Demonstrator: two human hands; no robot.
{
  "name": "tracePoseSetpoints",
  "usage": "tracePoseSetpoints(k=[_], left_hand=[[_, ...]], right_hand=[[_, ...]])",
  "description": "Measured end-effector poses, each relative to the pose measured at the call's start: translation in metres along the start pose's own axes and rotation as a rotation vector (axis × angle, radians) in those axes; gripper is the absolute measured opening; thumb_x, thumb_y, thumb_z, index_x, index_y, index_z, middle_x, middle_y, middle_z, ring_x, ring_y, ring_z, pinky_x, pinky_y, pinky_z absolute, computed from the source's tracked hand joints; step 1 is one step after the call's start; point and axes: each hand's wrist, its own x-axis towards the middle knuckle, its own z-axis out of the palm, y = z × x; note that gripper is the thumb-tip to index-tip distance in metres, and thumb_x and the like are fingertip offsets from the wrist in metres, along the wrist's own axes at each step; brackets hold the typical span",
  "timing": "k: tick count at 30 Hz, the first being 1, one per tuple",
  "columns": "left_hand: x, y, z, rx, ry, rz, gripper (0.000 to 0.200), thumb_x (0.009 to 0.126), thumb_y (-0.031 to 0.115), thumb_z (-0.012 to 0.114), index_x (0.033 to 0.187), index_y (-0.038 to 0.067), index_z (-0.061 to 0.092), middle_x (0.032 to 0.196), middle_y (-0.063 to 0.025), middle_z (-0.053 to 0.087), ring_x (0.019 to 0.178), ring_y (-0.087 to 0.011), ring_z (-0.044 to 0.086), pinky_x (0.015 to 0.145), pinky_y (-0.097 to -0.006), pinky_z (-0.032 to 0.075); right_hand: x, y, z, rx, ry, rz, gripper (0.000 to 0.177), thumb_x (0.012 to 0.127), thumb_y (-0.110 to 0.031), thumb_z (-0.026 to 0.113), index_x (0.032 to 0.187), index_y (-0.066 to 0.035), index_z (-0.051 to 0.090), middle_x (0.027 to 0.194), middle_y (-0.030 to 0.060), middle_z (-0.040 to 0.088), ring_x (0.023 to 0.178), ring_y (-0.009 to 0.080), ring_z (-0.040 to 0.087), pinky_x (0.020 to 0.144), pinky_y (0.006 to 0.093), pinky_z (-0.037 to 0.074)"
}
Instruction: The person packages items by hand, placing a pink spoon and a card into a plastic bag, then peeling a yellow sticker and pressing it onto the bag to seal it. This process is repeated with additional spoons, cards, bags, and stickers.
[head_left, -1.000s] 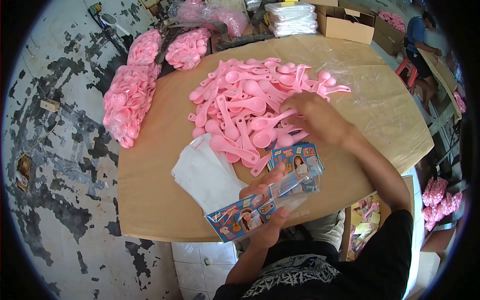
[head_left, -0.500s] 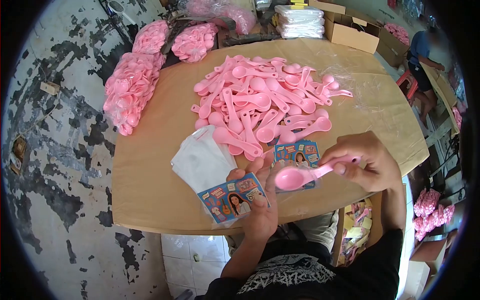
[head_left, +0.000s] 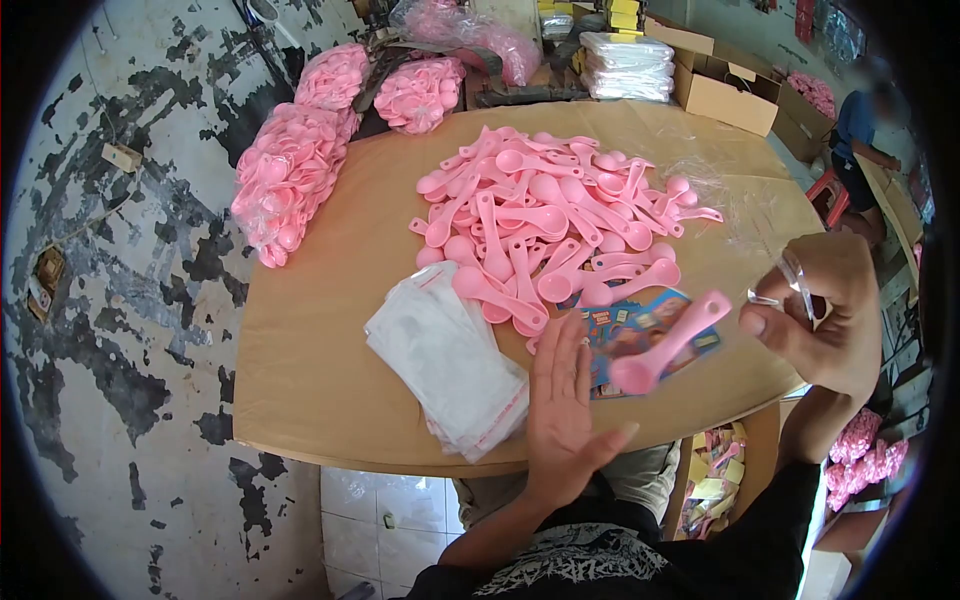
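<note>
Left hand (head_left: 565, 400) lies flat and open on the desk (head_left: 320, 340), near edge. Right hand (head_left: 825, 320) pinches the clear end of the printed packet (head_left: 640, 325), which holds a pink spoon (head_left: 668, 345).

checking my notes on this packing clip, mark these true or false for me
1. The right hand pinches a clear bag with a pink spoon and a printed card in it. True.
2. The left hand is closed around a spoon. False: it is open and flat, holding nothing.
3. A loose spoon pile lies on the table beyond both hands. True.
4. The stack of empty bags lies to the right of the right hand. False: it lies to the left of the left hand.
5. Nobody else is in view. False: another person sits at the far right.
</note>
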Motion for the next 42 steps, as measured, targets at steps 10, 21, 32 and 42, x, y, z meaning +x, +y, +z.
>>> tracePoseSetpoints(k=[10, 21, 32, 42], left_hand=[[-0.009, 0.004, 0.009, 0.334, -0.344, -0.344, 0.037, 0.097, 0.010, 0.048, 0.130, -0.006, 0.046, 0.116, -0.0134, 0.062, 0.105, -0.0150, 0.057, 0.090, -0.0291, 0.045], [-0.003, 0.015, 0.017, 0.292, -0.041, -0.242, 0.032, 0.101, 0.012, 0.041, 0.128, -0.004, 0.046, 0.125, -0.0134, 0.054, 0.113, -0.0148, 0.052, 0.094, -0.0291, 0.043], [0.002, 0.012, 0.019, 0.501, -0.043, -0.218, 0.037, 0.100, 0.008, 0.041, 0.135, -0.004, 0.041, 0.116, -0.0091, 0.055, 0.094, -0.0096, 0.056, 0.080, -0.0226, 0.046], [0.003, 0.022, 0.007, 1.007, -0.220, -0.167, 0.031, 0.096, 0.004, 0.045, 0.125, -0.004, 0.046, 0.070, -0.0091, 0.056, 0.061, -0.0089, 0.052, 0.054, -0.0284, 0.038]], right_hand=[[0.000, 0.015, 0.038, 0.309, -0.064, 0.086, 0.026, 0.073, -0.023, 0.080, 0.082, -0.003, 0.066, 0.075, 0.0063, 0.063, 0.055, 0.0088, 0.054, 0.047, 0.0241, 0.036], [-0.016, 0.037, 0.062, 0.600, -0.347, 0.439, 0.011, 0.079, 0.000, 0.070, 0.090, -0.001, 0.070, 0.081, 0.0071, 0.068, 0.066, 0.0118, 0.062, 0.060, 0.0238, 0.048], [-0.025, 0.038, 0.085, -0.227, -0.063, -0.280, 0.024, 0.061, -0.021, 0.073, 0.083, -0.011, 0.070, 0.088, -0.0007, 0.063, 0.083, 0.0160, 0.059, 0.068, 0.0303, 0.051], [-0.026, 0.032, 0.076, -0.198, -0.248, -0.215, 0.022, 0.066, -0.018, 0.072, 0.082, -0.005, 0.067, 0.081, 0.0038, 0.061, 0.082, 0.0202, 0.058, 0.072, 0.0336, 0.052]])
